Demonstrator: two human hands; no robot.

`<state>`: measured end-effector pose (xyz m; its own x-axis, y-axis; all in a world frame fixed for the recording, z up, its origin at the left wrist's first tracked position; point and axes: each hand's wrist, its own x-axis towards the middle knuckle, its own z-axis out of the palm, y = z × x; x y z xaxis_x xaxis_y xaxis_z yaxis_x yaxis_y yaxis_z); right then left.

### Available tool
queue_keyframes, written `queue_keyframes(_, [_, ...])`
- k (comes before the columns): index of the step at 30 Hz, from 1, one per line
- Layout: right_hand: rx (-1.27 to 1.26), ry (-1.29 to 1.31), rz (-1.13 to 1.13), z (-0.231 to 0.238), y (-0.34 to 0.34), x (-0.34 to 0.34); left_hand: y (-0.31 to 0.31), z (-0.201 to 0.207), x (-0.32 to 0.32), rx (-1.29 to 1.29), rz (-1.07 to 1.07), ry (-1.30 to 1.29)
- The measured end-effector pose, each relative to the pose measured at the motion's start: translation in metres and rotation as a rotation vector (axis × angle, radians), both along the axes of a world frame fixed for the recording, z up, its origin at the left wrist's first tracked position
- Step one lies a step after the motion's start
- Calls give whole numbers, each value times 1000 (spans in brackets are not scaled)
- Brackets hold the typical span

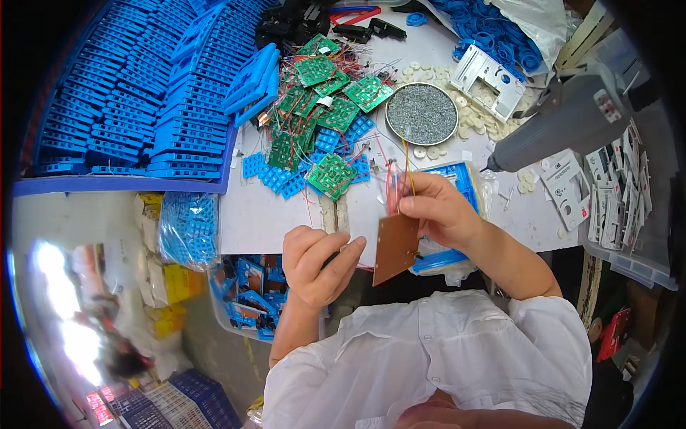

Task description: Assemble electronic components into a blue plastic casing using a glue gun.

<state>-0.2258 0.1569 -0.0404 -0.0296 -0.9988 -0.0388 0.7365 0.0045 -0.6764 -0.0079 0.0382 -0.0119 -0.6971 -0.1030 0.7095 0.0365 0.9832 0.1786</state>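
A brown circuit board (397,247) hangs upright, its plain brown face turned left, with red and yellow wires (406,168) rising from its top. My right hand (444,211) is closed on the board's upper edge and the wires, thumb and fingers pinching there. To the left of the board, my left hand (321,264) is loosely curled, its fingers slightly apart and no object visible in them; a small gap separates its fingertips from the board. Behind my right hand lies a blue plastic casing (464,179) in clear wrapping. A green circuit board (331,176) lies beyond my left hand.
Wired green boards (314,71) are heaped at the back. A round dish of grey granules (421,114) stands among cream discs. A grey glue-gun-like tool (557,129) juts in from the right, near white printed panels (567,187). Blue frames (189,121) fill a left bin.
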Motion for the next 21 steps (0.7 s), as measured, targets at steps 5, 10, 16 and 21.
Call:
queue_keyframes(5, [93, 214, -103, 23, -5, -3, -2, 4, 1, 765, -236, -153])
queue_keyframes(10, [68, 328, -15, 26, -16, -3, 20, -4, 0, 1639, -223, -382])
queue_keyframes(16, [52, 567, 33, 7, -5, -13, 23, -21, -14, 1743, -136, -40])
queue_keyframes(21, [260, 476, 223, 17, 21, -25, 21, -29, -20, 1860, -179, 127])
